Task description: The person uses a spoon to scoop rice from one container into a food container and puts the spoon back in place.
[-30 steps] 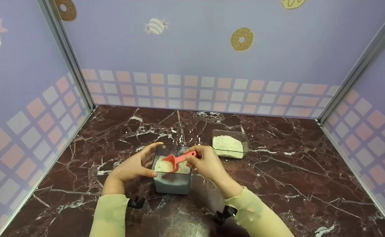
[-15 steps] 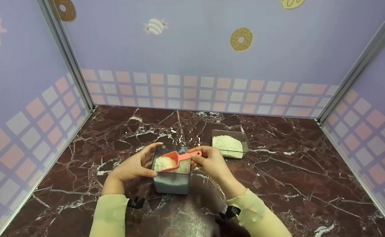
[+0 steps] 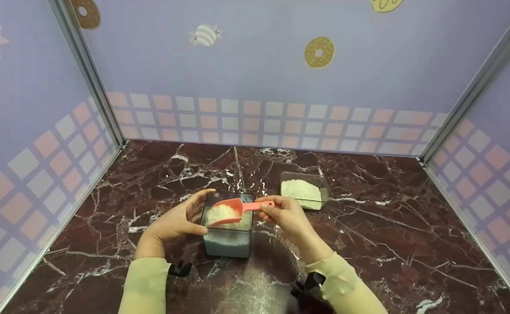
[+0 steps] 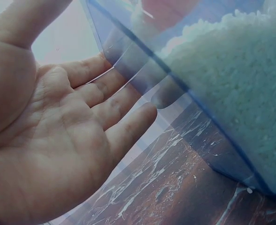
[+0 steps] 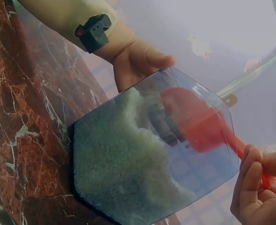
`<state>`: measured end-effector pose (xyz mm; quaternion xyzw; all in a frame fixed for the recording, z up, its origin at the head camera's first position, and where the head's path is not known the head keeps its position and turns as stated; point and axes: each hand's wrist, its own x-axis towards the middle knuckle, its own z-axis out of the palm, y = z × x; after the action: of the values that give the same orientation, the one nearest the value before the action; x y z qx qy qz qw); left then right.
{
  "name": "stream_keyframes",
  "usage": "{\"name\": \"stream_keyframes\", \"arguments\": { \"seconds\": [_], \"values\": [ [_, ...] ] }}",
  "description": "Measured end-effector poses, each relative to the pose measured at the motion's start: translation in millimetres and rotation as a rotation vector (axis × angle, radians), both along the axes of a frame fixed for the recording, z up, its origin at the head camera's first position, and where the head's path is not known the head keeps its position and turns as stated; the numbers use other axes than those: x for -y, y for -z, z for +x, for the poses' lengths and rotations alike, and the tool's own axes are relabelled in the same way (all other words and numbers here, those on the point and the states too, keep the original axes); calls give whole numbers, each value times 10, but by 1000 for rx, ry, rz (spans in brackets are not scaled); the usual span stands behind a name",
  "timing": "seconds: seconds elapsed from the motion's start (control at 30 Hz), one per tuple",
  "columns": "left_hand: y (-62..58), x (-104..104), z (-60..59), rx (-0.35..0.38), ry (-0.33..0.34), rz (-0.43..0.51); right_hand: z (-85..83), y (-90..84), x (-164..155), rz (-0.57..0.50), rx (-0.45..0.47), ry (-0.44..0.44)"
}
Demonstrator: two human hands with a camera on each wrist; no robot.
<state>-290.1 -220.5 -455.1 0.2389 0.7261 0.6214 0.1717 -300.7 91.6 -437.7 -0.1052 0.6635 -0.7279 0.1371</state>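
Observation:
A deep, clear square container [image 3: 228, 247], partly filled with white rice [image 4: 241, 70], stands in front of me. My left hand [image 3: 179, 223] steadies its left side, thumb at the near rim and fingertips at the far side. In the left wrist view the fingers of this hand [image 4: 72, 122] reach to the clear wall. My right hand [image 3: 290, 216] pinches the handle of a red scoop [image 3: 237, 210]. Rice [image 3: 220, 214] lies in the scoop's bowl, which is over the container's opening. Through the wall in the right wrist view, the scoop [image 5: 201, 126] shows above the heaped rice.
A shallow clear tray [image 3: 326, 195] with more rice [image 3: 300, 192] sits behind and right of my right hand. Stray grains lie on the dark red marbled table [image 3: 390, 244]. Patterned purple panels [image 3: 259, 65] close off the back and sides.
My right hand has drawn the scoop up and to the right from the rice, and its bowl now lies level with a load in it. My left hand has stayed at the container.

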Motion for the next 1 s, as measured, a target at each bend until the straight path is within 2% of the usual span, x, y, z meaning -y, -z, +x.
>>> {"name": "stream_keyframes", "arguments": {
  "seconds": [0.43, 0.63, 0.83, 1.0],
  "values": [
    [20, 9, -29, -22, 38, 31, -46, 52, -117, -107, 91, -40],
    [25, 10, -28, -21, 39, 38, -50, -2, -184, -141, 108, -58],
    [22, 9, -12, 13, 17, 32, -45, -108, -303, -202, 108, -76],
    [20, 5, -8, 18, 17, 55, -47, -205, -426, -234, 96, -61]
  ]
}}
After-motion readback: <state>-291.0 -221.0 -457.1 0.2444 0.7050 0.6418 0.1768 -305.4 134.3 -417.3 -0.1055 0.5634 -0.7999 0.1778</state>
